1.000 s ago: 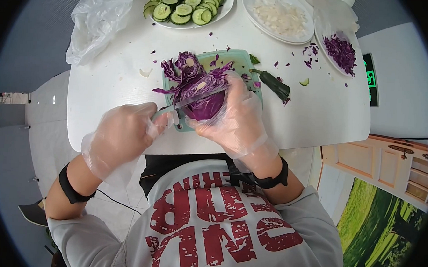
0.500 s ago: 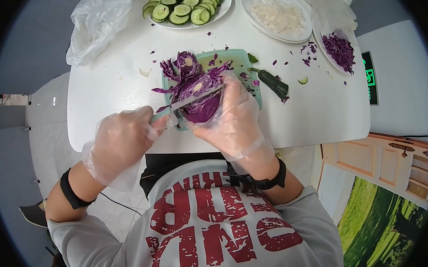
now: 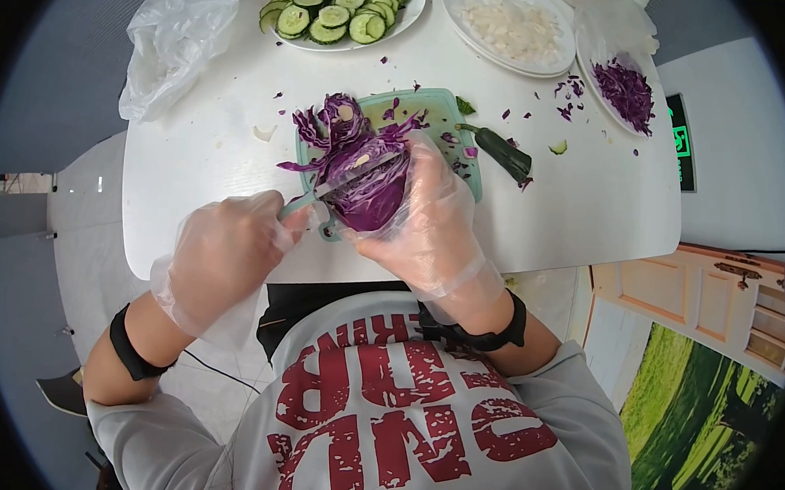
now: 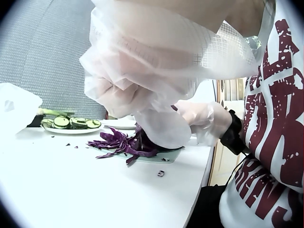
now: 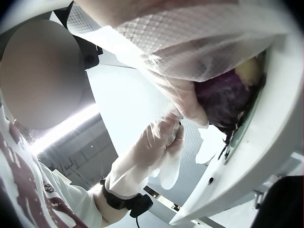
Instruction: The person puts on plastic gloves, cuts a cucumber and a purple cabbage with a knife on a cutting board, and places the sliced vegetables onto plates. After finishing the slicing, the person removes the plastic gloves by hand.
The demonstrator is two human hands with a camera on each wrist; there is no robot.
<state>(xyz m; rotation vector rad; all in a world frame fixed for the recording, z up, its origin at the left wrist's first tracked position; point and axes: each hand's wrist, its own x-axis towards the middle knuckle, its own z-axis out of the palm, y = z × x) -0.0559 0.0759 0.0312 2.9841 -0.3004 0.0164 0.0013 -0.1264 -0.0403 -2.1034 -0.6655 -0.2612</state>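
Observation:
In the head view my gloved left hand (image 3: 226,252) grips the pale green handle of a knife (image 3: 347,175). Its blade lies across the cut face of a purple cabbage (image 3: 368,199), slanting up toward the right-hand fingers. My right hand (image 3: 434,216), gloved too, holds the cabbage from its right side, thumb low and fingers over the top. Beneath is a light green cutting board (image 3: 431,101). Another cut cabbage piece (image 3: 332,122) with loose leaves lies at the board's far left. In the left wrist view, the glove hides the knife.
A cucumber stub (image 3: 501,155) lies at the board's right edge. Beyond stand a plate of cucumber slices (image 3: 333,16), stacked plates (image 3: 543,74) with chopped white pieces, and a plate of shredded cabbage (image 3: 624,96). A plastic bag (image 3: 179,43) sits at far left; cabbage scraps dot the table.
The knife and left hand shifted slightly back toward the body, then forward again, the blade staying across the cabbage. The right hand keeps its hold, moving slightly left with the cabbage.

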